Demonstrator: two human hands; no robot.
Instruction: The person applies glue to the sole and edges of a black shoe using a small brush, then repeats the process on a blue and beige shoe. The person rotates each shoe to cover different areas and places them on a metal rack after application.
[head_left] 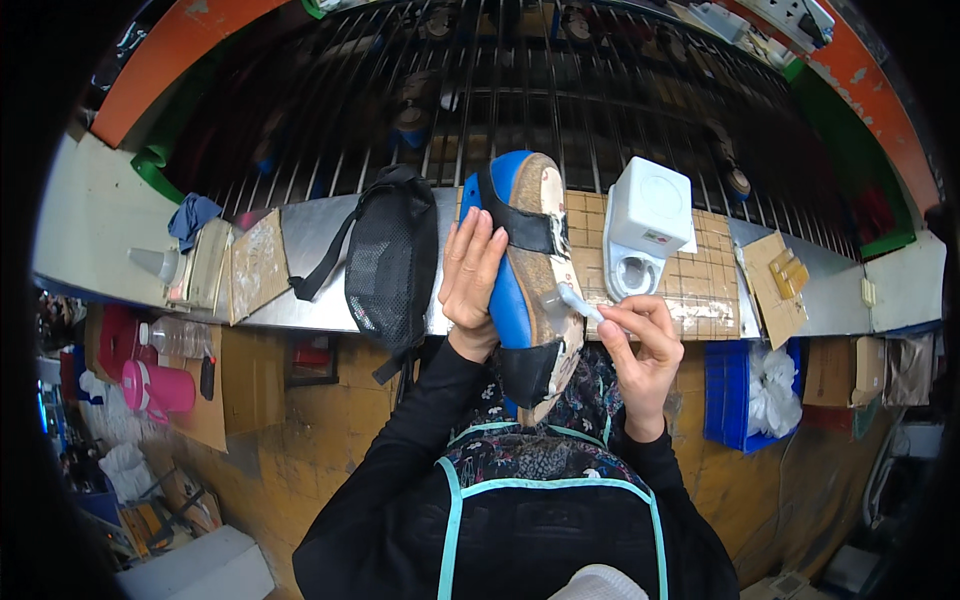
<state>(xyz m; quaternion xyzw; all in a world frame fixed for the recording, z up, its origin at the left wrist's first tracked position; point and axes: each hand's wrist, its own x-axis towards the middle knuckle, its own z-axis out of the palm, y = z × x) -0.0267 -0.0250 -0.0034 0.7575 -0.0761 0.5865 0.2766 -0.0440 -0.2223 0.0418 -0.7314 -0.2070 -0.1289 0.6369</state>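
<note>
A sandal [528, 262] with a cork-coloured sole edge and black straps sits on a blue shoe last [508, 290], tilted on its side with its patterned pale face toward the right. My left hand [472, 270] steadies the last from the left, fingers stretched along its blue side and thumb hidden. Between the thumb and fingers of my right hand [645, 345] is a small pale brush [578, 300], shaped like a toothbrush. Its head meets the cork edge near the sandal's middle. Just beyond my right hand stands a white plastic dispenser [650, 205] with a round cup at its front.
A black mesh bag [393, 260] lies left of the sandal on the metal worktop [320, 235]. Taped cardboard [708, 275] lies beneath the dispenser. Behind the worktop runs a rack of metal rollers [540, 110]. A blue crate [728, 395] with white plastic bags stands low at the right.
</note>
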